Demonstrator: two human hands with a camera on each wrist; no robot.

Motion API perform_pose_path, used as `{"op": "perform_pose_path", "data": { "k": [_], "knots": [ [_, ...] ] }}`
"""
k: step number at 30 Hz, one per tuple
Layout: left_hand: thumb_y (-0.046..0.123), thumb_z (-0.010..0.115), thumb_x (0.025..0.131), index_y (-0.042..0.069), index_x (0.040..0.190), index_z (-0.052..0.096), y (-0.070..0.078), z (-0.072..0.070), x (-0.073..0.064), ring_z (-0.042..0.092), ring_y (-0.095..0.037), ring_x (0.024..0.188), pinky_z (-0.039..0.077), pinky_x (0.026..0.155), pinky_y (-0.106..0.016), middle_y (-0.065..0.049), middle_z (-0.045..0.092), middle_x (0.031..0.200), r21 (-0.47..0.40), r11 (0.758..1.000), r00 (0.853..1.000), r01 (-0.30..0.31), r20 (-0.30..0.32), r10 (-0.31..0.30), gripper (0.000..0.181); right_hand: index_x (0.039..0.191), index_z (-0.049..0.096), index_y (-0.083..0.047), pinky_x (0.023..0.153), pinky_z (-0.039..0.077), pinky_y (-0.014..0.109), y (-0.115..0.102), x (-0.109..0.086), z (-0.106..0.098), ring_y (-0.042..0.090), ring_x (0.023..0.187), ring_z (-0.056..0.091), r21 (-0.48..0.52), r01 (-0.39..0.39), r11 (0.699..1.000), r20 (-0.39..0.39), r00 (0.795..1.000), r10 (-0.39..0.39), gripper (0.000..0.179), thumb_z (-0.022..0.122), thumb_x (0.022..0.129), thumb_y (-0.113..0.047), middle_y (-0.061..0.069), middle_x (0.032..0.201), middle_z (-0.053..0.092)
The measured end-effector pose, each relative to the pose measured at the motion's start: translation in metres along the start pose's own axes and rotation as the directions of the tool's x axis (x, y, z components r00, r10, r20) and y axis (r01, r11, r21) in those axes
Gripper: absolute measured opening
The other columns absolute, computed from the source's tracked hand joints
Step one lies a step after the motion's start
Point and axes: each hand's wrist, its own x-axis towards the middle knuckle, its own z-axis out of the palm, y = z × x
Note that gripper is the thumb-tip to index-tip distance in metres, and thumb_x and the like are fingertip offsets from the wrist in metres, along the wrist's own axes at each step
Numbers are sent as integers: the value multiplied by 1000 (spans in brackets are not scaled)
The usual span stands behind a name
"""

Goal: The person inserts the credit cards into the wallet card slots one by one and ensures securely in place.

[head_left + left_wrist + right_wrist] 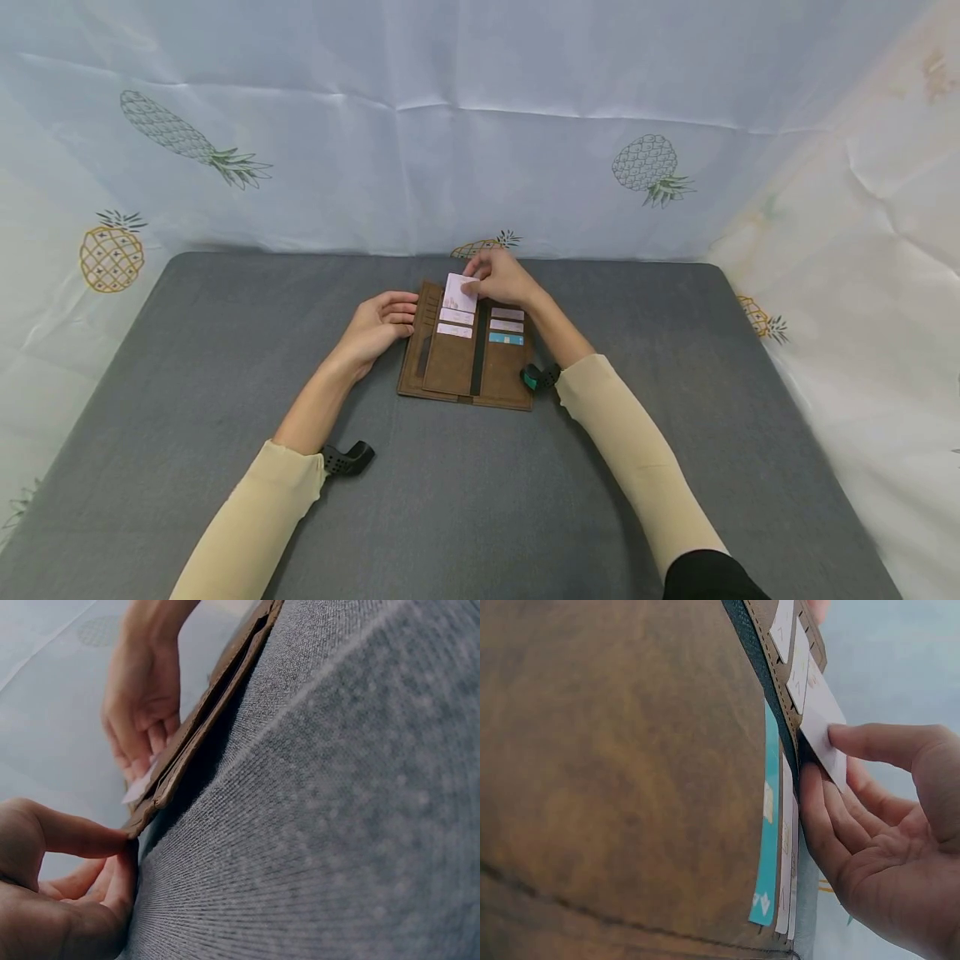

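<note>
A brown leather wallet [450, 371] lies unfolded on the grey table, with cards in slots on both sides of a dark central strip. My right hand [506, 279] pinches a pale card [457, 293] between thumb and fingers at the top of the left column; the card stands well out above the others. In the right wrist view the thumb presses its face [821, 727], its lower part hidden in the slot. My left hand [67, 877] pinches the wallet's left edge between thumb and fingers. A turquoise card [506, 339] sits lowest in the right column.
The grey tabletop [262, 350] extends around the wallet. A white cloth [525, 67] with pineapple prints hangs behind it and at both sides. Black wrist straps [348, 458] sit beside both forearms, which wear cream sleeves [255, 517].
</note>
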Motion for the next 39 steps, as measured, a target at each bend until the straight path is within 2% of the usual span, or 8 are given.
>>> {"op": "perform_pose_path", "data": {
  "k": [6, 12, 22, 30, 39],
  "knots": [
    [-11, 57, 102, -1, 157, 50, 0, 0, -1, 60, -29, 127, 58, 91, -13, -25, 55, 149, 6, 1000, 1000, -1, 1, 1, 56, 106, 76, -2, 78, 55, 27, 2, -3, 1, 18, 85, 72, -62, -14, 998, 19, 1000, 16, 13, 79, 99, -13, 6, 88, 78],
    [-11, 57, 102, -1, 156, 50, 0, 0, -1, 60, -28, 126, 58, 92, -14, -25, 55, 148, 10, 1000, 1000, 2, 0, -2, 56, 105, 78, -3, 74, 52, 26, 2, -5, 2, 15, 79, 67, -71, -14, 997, 23, 1000, 15, 13, 77, 99, -14, 5, 86, 76],
    [-11, 57, 102, 0, 156, 51, 0, 0, -1, 60, -27, 126, 59, 92, -14, -24, 55, 148, 13, 1000, 1000, 4, -4, -4, 55, 107, 78, -3, 82, 58, 30, 2, -6, 3, 20, 88, 72, -83, -25, 996, 26, 999, 27, 14, 78, 99, -15, 9, 94, 79],
    [-12, 58, 102, -1, 156, 51, 0, 0, -1, 61, -27, 125, 58, 90, -12, -25, 56, 148, 10, 1000, 1000, -2, -10, 2, 56, 105, 79, -5, 78, 54, 29, 2, -6, 4, 20, 85, 70, -88, -19, 996, 32, 999, 21, 13, 78, 100, -16, 7, 92, 78],
    [-12, 57, 101, -1, 156, 51, 0, 1, 0, 61, -25, 124, 58, 90, -13, -24, 55, 148, 2, 1000, 1000, 8, -11, -8, 56, 102, 81, -5, 79, 55, 29, 2, -7, 4, 19, 85, 71, -80, -5, 997, 48, 999, 9, 11, 77, 100, -15, 11, 97, 81]
  ]
}}
